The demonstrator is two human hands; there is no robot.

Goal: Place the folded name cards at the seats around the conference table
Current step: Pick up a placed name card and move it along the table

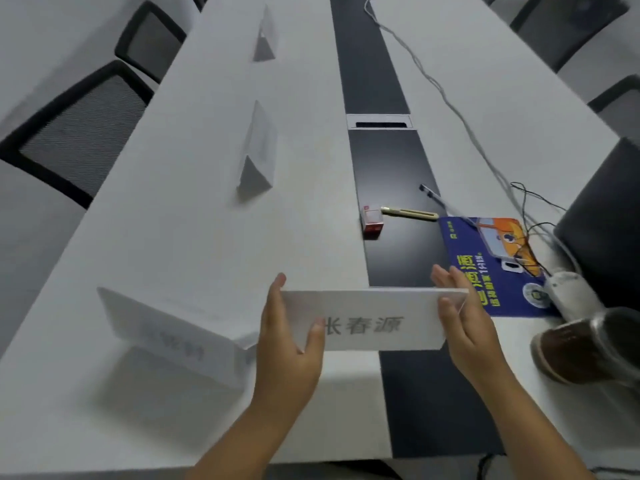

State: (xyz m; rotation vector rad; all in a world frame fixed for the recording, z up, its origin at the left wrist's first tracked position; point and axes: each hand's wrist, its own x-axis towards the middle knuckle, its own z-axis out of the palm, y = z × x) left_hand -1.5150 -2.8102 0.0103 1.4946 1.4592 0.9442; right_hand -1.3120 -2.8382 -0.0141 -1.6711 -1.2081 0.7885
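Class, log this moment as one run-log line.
hands: left hand and right hand grip white folded name card | placed: three cards along left side | white conference table

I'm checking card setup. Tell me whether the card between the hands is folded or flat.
Folded: the name card shows a top crease with a second panel behind; left hand and right hand hold its ends.

Long white table (194,237) with dark centre strip (391,174). Black mesh chairs (79,133) along left edge; more chairs (568,26) right. Grey floor (38,32).
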